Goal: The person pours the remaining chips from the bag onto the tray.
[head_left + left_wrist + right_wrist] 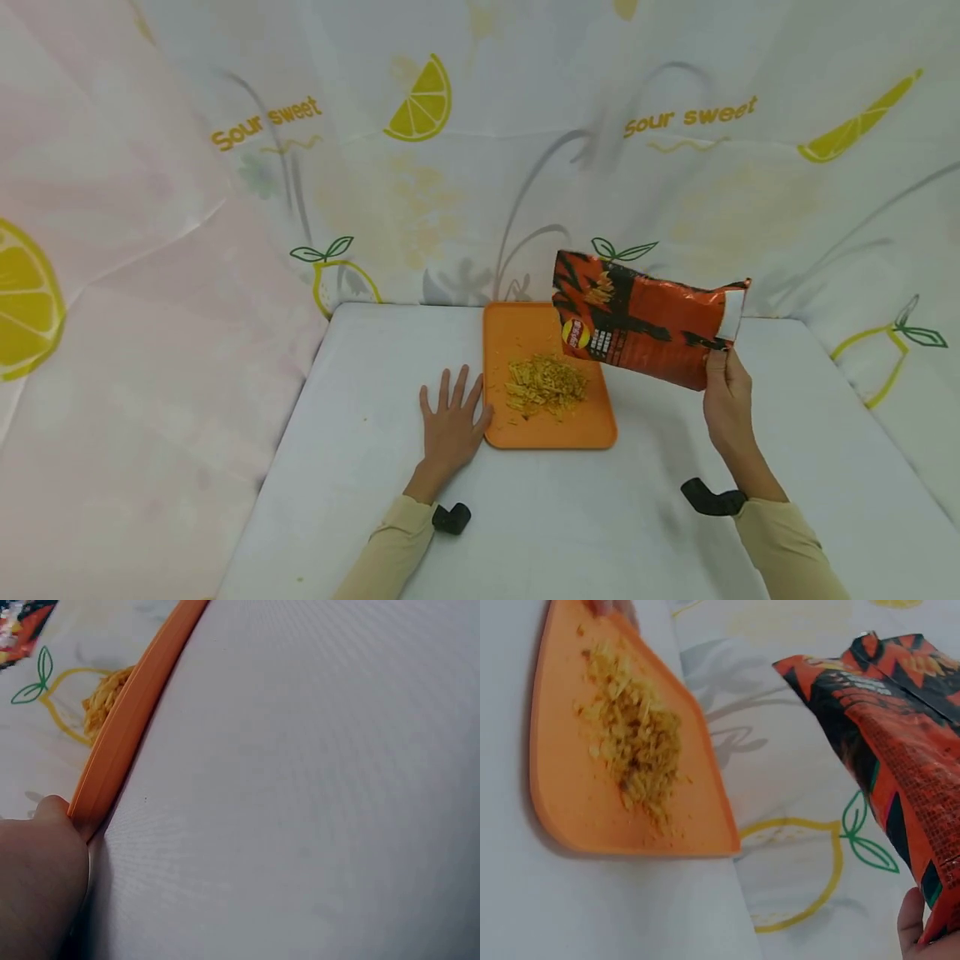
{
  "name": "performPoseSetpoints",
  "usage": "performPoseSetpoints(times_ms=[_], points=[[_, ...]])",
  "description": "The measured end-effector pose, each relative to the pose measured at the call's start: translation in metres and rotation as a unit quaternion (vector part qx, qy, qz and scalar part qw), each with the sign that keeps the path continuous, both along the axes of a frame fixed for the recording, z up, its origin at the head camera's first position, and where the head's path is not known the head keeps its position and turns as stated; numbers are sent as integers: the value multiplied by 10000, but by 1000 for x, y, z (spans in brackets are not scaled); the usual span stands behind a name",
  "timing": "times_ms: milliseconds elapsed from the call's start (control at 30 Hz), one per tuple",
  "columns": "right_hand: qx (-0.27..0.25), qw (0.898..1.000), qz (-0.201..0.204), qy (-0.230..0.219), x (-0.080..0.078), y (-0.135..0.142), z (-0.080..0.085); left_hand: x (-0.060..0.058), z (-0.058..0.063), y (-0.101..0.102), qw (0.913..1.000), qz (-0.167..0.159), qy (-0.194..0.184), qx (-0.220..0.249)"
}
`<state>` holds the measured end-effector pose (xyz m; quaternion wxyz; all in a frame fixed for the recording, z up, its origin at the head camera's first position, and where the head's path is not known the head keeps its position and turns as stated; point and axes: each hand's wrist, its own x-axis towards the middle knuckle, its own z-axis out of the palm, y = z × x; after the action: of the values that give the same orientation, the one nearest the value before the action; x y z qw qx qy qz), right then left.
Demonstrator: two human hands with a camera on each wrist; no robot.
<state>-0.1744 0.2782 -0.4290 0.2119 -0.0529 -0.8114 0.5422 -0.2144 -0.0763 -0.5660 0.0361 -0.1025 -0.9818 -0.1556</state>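
A red and black snack bag (645,321) is held up in the air by my right hand (729,404), which grips its right-hand end. The bag lies almost level over the right edge of an orange tray (555,433). In the tray is a heap of yellow, stick-shaped chips (546,385), with loose crumbs around it. My left hand (452,421) lies with spread fingers at the tray's left edge, the thumb touching the rim. In the left wrist view, the tray's outer wall (124,750) shows beside that thumb. The right wrist view shows the bag (900,742) beside the tray.
The tray stands on a white table (375,358). A few small crumbs (365,419) dot the tabletop on the left. Behind the table hangs a pale cloth (480,192) printed with lemons and lettering. Each wrist wears a black band device (452,518).
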Motion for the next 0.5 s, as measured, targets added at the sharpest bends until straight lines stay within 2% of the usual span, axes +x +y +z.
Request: performPoseSetpoints(times_ms=[100,200,267,367,433,500], points=[[-588,9979,-205,185,-1,-1,3,0,-2,0,10000,16,32,-44],[-611,9968,-377,341,-3,-2,4,0,-2,1,10000,23,-11,-61],[-395,9977,-447,307,-3,-3,4,0,-1,1,10000,14,-36,-37],[302,9994,-160,4,-1,-2,2,0,1,1,10000,12,-14,-59],[953,9952,-36,-241,1,0,0,0,0,1,10000,9,14,-66],[1308,9908,26,-339,2,2,-2,0,-1,2,10000,-4,18,-48]])
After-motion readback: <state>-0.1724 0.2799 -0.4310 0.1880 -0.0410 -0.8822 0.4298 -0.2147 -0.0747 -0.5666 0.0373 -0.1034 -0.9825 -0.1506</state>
